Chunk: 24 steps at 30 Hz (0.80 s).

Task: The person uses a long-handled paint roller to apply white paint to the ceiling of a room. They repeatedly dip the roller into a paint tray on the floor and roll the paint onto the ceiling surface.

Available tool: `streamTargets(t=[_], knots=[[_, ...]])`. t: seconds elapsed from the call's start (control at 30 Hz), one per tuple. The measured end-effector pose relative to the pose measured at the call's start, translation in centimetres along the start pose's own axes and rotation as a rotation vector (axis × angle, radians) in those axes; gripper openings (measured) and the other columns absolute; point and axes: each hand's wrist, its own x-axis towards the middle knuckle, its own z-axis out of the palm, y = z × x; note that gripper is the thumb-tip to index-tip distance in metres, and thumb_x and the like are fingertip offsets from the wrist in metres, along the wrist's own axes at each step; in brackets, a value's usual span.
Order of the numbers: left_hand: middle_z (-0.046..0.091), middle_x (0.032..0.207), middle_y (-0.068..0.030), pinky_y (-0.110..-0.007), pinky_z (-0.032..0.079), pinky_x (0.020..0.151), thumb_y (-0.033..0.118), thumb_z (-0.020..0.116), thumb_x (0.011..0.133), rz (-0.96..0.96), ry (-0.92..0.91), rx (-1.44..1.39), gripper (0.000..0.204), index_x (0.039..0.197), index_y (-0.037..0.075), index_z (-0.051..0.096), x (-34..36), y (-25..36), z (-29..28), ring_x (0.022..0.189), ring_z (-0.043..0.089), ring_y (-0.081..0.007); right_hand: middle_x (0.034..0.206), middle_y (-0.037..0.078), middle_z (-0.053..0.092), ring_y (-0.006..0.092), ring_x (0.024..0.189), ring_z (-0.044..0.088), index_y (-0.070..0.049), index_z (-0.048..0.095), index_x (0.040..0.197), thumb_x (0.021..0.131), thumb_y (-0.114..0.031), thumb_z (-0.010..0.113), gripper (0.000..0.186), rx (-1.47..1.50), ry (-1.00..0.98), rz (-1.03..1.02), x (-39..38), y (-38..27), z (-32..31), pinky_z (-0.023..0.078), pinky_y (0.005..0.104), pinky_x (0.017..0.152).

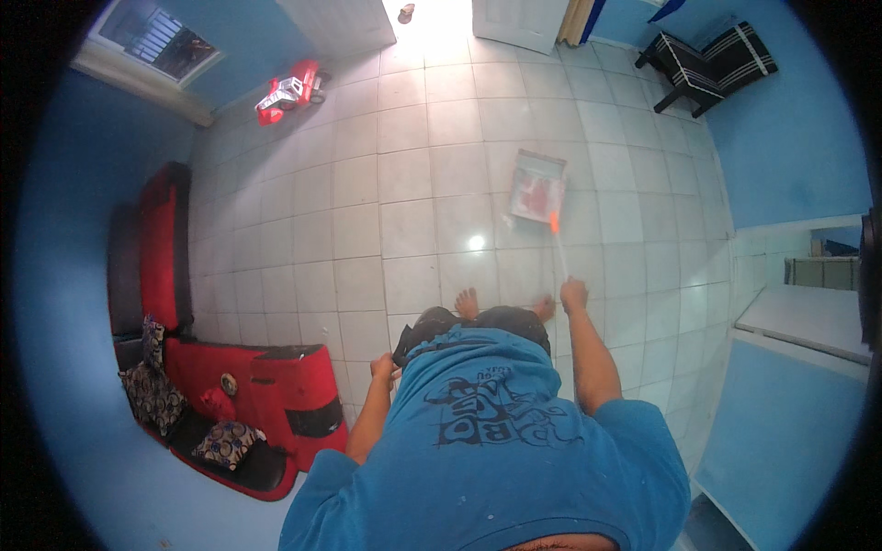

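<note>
My right hand (pixel 574 294) is closed round the top of a thin pale handle (pixel 563 257). At the handle's far end, past an orange joint (pixel 555 222), a greyish dustpan (pixel 538 187) with a reddish patch in its middle rests on or just above the tiles, ahead and to the right of my feet. My left hand (pixel 383 368) hangs by the left side of my dark shorts (pixel 430 327). Its fingers look curled in, and what they may hold is too small to make out.
A red and black sofa (pixel 303 367) with patterned cushions stands at the left. Ahead on the pale tiled floor (pixel 354 179) is a red toy vehicle (pixel 292 92). A dark chair (pixel 707 69) stands far right. An open doorway (pixel 436 32) lets in bright light.
</note>
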Motion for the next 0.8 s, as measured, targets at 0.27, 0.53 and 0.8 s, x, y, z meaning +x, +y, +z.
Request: streamTargets(t=[0.27, 0.53, 0.8], knots=[[0.067, 0.082, -0.0054, -0.037, 0.051, 0.064, 0.023, 0.062, 0.091, 0.477, -0.111, 0.448, 0.021, 0.093, 0.004, 0.070, 7.4, 0.3, 2.3, 0.074, 0.065, -0.0192, 0.120, 0.028, 0.069, 0.0464, 0.110, 0.067, -0.009, 0.069, 0.133, 0.093, -0.022, 0.051, 0.045, -0.036, -0.083, 0.118, -10.0, 2.1, -1.5, 0.053, 0.0502, 0.097], [0.071, 0.090, -0.0051, -0.036, 0.048, 0.061, 0.026, 0.063, 0.093, 0.205, -0.143, 0.091, 0.029, 0.111, 0.005, 0.073, 7.4, 3.2, 4.7, 0.071, 0.060, -0.0163, 0.120, 0.023, 0.072, 0.0401, 0.112, 0.069, -0.007, 0.069, 0.132, 0.095, -0.025, 0.062, 0.042, 0.171, 0.038, 0.063, -17.3, 8.0, 0.1, 0.053, 0.0433, 0.097], [0.071, 0.097, -0.0025, -0.040, 0.051, 0.067, 0.027, 0.061, 0.094, 0.125, -0.131, 0.072, 0.034, 0.123, 0.010, 0.069, 6.8, 3.2, 4.6, 0.076, 0.060, -0.0164, 0.115, 0.023, 0.073, 0.0421, 0.104, 0.071, -0.009, 0.071, 0.129, 0.096, -0.019, 0.060, 0.037, 0.197, 0.010, 0.087, -20.3, 10.0, 0.2, 0.055, 0.0480, 0.093]])
